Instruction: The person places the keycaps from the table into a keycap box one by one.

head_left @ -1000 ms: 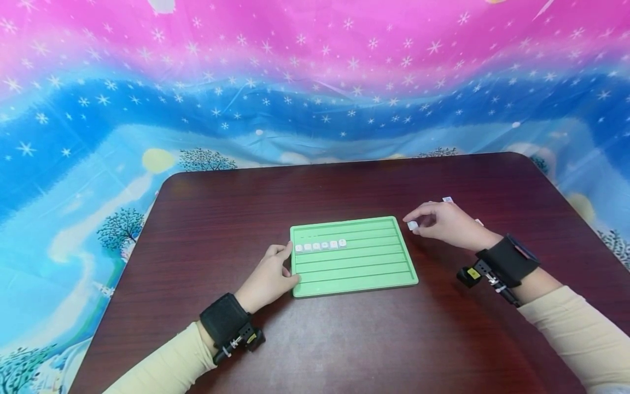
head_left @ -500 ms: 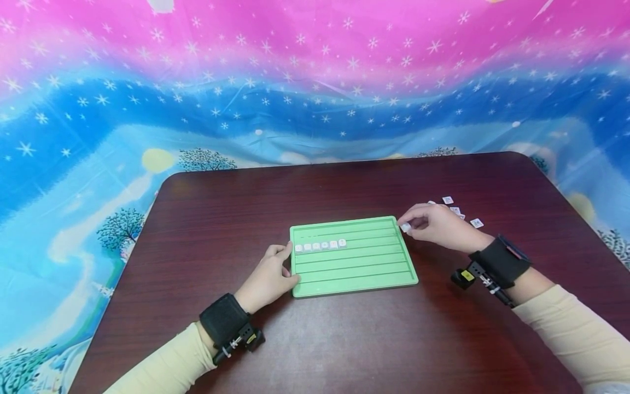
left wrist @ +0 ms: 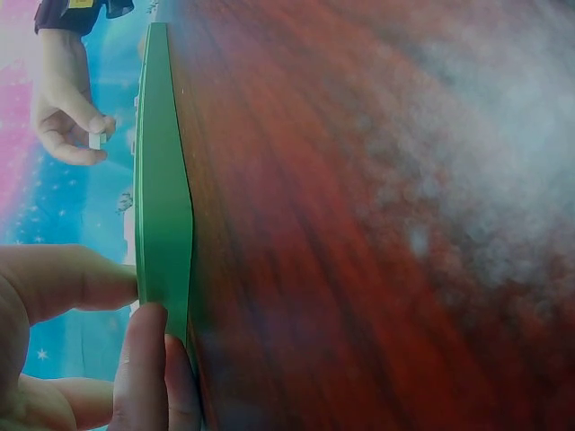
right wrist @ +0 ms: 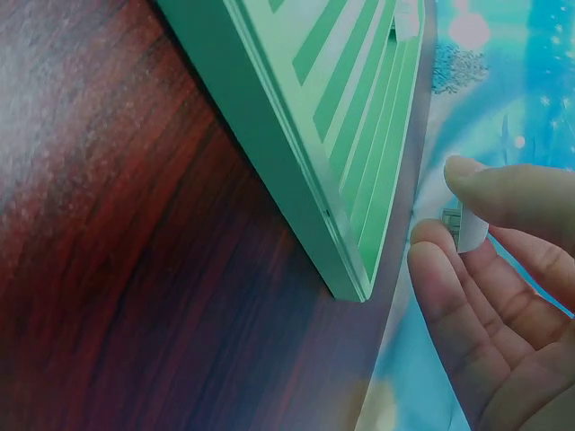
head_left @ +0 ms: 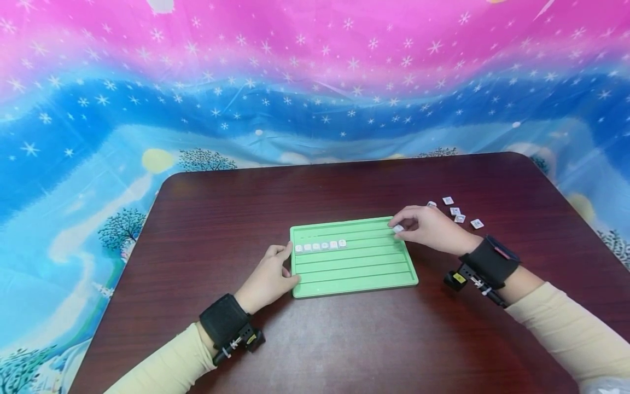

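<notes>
Right hand [head_left: 432, 230] pinches a squarish white tile [head_left: 398, 229] at its fingertips [right wrist: 437, 274], left hand [head_left: 268, 280] gripping a grooved green board [head_left: 354, 268].

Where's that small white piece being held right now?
In the head view, right of centre, the small white piece is pinched by the right hand, near the far right corner of the green tray.

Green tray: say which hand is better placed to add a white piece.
The right hand, likely: it pinches a white piece near the green tray, while the left hand holds that tray's left edge.
</notes>
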{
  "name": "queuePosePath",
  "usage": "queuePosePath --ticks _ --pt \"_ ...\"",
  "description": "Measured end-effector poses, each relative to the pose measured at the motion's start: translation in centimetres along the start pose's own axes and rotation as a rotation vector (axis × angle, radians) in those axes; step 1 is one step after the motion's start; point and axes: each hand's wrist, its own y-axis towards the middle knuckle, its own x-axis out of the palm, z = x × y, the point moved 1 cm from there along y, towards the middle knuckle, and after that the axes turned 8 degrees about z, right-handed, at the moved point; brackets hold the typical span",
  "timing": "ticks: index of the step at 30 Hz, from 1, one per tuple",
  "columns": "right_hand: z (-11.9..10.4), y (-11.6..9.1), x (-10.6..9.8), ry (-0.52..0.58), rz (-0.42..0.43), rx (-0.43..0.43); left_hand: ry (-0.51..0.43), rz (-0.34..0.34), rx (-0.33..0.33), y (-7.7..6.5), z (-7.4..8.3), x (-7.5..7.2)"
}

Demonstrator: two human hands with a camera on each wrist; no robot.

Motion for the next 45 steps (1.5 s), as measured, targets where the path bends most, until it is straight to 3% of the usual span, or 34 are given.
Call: queuePosePath --ticks 9,18,30,45 --pt "-0.5 0.4 0.5 -0.023 -0.026 -0.06 0.006 -0.002 -0.002 -0.1 0.0 0.0" --pt "-1.2 0.9 0.7 -0.024 -0.048 -0.044 -0.001 -0.005 0.014 -0.1 0.0 -0.1" --pt "-1.9 1.9 1.3 -0.032 -0.076 -0.133 0.003 -0.008 0.022 -0.1 -0.1 -0.1" --pt "-2.2 2.7 2.2 -0.031 -0.121 -0.131 0.004 -0.011 0.036 -0.2 -0.1 -0.1"
